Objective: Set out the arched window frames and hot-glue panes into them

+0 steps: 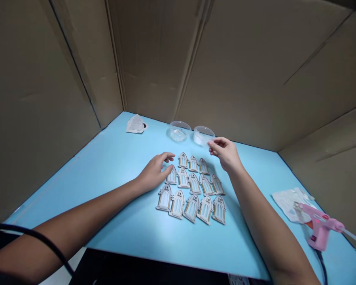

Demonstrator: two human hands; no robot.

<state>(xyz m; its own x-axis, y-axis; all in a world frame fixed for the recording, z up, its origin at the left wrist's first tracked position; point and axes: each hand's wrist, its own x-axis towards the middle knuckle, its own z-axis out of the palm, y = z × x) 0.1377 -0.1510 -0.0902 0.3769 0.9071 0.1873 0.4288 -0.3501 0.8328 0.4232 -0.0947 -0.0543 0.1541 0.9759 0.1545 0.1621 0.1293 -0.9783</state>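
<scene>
Several small arched window-shaped pieces (194, 183) lie in three rows on the blue table, with pale panels and brown edges. My left hand (154, 171) rests at the left of the rows, fingers apart; its thumb is by the leftmost piece (171, 176) of the middle row. My right hand (225, 153) is raised at the front right of a clear round tub (204, 135) with whitish contents. Its thumb and index finger are pinched together; whatever they hold is too small to make out. A second clear tub (179, 131) stands to the left with clear bits inside.
A pink glue gun (320, 227) lies at the right with its nozzle over a crumpled white sheet (290, 202). Its cable hangs over the front edge. A torn paper piece (135, 124) lies at the back left. Cardboard walls (240, 71) enclose the blue table (121, 221).
</scene>
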